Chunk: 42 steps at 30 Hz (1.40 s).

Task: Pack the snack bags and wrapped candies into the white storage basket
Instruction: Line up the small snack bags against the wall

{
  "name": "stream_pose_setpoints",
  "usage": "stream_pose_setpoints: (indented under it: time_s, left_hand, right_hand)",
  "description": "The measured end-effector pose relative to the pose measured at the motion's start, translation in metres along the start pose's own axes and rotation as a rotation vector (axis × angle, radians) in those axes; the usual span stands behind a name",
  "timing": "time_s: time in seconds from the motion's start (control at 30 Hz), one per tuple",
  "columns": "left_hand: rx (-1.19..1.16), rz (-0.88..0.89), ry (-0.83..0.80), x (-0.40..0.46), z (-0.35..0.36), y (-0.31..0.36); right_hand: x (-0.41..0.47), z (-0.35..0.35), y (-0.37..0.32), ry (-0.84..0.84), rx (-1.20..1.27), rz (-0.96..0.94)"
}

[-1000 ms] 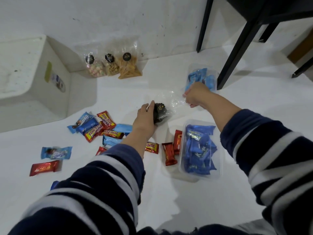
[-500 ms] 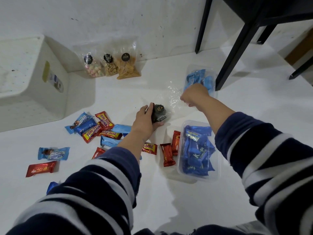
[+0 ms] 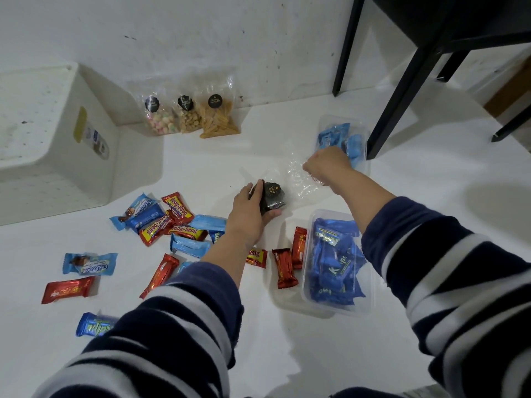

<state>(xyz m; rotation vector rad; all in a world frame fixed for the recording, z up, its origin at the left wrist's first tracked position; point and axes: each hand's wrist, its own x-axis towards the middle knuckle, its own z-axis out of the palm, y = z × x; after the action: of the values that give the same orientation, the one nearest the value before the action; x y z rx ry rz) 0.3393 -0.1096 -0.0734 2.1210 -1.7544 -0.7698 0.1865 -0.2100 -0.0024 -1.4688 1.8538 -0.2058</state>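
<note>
My left hand grips the dark, filled end of a clear snack bag lying on the white floor. My right hand is closed on the crinkled clear top of the same bag. The white storage basket stands at the far left, its perforated inside showing. Three clear snack bags lean against the wall. Red and blue wrapped candies lie scattered left of my left arm. Two red bars lie beside a clear tub.
A clear plastic tub of blue candies sits under my right forearm. A second clear tub of blue candies is beyond my right hand. Black furniture legs stand at the upper right, close to the far tub.
Both hands stay on the same clear bag; my right hand has drawn its top slightly further right, towards the far tub. The view has shifted a little.
</note>
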Motion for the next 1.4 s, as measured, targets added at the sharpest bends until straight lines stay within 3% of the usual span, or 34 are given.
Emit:
stream_pose_setpoints:
  time_s: [0.17, 0.33, 0.53, 0.7, 0.93, 1.13, 1.4]
  left_hand:
    - [0.017, -0.006, 0.008, -0.002, 0.001, 0.002]
    - [0.021, 0.004, -0.003, -0.004, 0.001, 0.002]
    - [0.002, -0.014, -0.009, -0.005, 0.005, 0.002]
    - [0.012, -0.010, -0.017, -0.005, 0.006, 0.002]
    - [-0.007, -0.017, -0.013, -0.006, 0.008, 0.002]
    - [-0.002, -0.002, -0.005, -0.006, 0.010, 0.001]
    - [0.012, -0.020, -0.011, -0.006, 0.011, 0.001]
  right_hand:
    - [0.003, 0.003, -0.003, -0.036, 0.163, -0.017]
    - [0.000, 0.004, -0.010, 0.003, 0.043, -0.054]
    - [-0.003, 0.006, -0.013, -0.033, 0.184, -0.058]
    - [0.000, 0.005, -0.017, -0.022, 0.051, -0.062]
    - [-0.001, 0.005, -0.025, -0.043, 0.157, -0.037]
    - [0.001, 0.006, -0.030, -0.010, 0.057, -0.049]
    - [0.005, 0.009, -0.031, 0.001, 0.116, -0.084]
